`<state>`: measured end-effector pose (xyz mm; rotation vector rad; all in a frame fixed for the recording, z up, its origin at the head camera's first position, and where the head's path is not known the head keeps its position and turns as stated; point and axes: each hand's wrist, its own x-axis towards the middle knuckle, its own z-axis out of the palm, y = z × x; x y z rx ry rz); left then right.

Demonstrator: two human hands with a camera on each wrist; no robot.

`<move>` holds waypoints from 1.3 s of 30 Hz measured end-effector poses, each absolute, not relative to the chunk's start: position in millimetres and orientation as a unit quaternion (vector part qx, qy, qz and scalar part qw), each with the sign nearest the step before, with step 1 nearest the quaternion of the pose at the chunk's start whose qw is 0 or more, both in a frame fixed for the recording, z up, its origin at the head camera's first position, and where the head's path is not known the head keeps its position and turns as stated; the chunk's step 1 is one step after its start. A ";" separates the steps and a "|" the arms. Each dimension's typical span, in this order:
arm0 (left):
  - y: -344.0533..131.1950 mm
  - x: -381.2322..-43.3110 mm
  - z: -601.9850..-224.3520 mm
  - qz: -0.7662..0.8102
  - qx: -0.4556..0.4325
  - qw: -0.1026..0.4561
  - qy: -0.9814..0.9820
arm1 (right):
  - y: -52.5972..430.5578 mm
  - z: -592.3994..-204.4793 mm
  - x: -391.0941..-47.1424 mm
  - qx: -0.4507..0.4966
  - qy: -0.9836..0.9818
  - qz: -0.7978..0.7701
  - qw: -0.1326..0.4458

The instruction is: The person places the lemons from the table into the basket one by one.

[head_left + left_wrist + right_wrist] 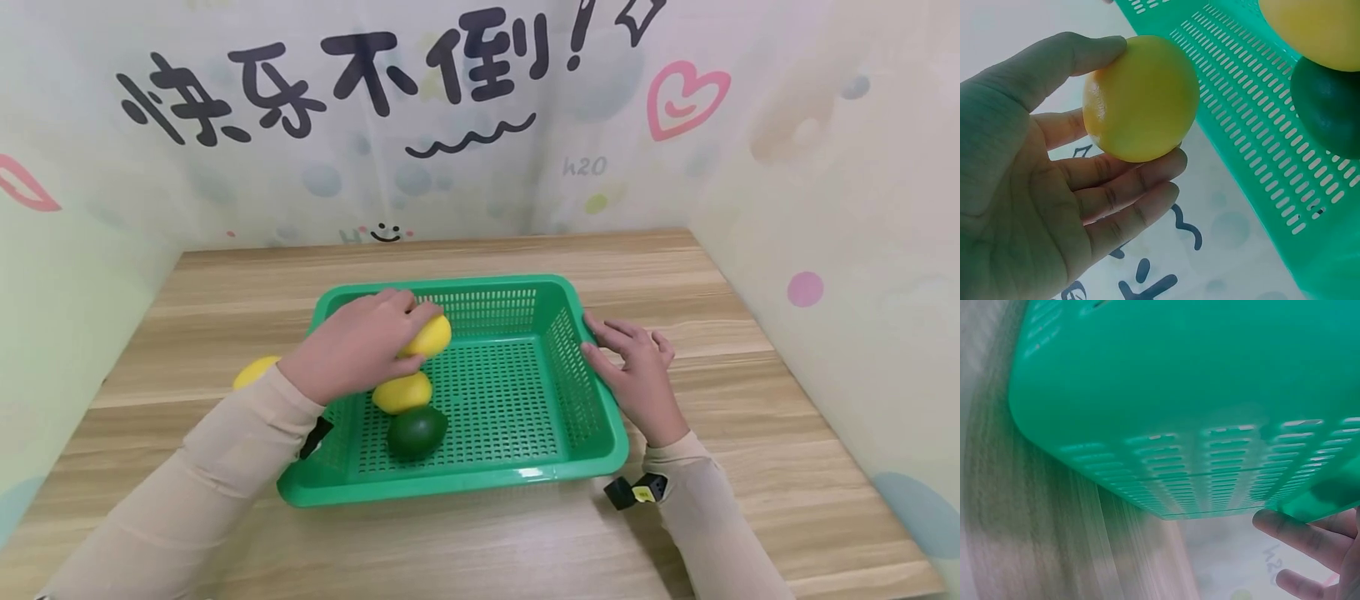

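Note:
My left hand [363,342] holds a lemon [431,336] over the left part of a green plastic basket [453,492]. In the left wrist view, thumb and fingers grip this smooth yellow lemon [1141,100] from its sides. Below the hand, another lemon [402,393] lies on the basket floor beside a dark green fruit [417,432]. A further yellow fruit [255,371] shows outside the basket's left side, partly hidden by my left forearm. My right hand [637,371] rests at the basket's right rim, its fingers loosely extended; the right wrist view shows fingers [1304,540] near the outer wall.
The basket stands on a wood-grain table [720,358]. A printed white backdrop [480,192] with black characters rises behind the table and along both sides. A small black device [636,492] is strapped at my right wrist.

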<state>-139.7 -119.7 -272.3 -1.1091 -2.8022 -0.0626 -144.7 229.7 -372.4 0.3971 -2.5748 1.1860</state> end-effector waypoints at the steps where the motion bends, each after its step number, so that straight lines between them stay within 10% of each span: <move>1: -118.7 -140.3 -273.0 -0.019 -0.369 0.062 -0.927 | 229.7 -372.6 -144.6 0.137 -0.891 0.410 0.138; 39: -99.3 -161.7 -290.0 -0.021 -0.388 -0.005 -0.921 | 230.2 -374.2 -145.2 0.136 -0.891 0.411 0.134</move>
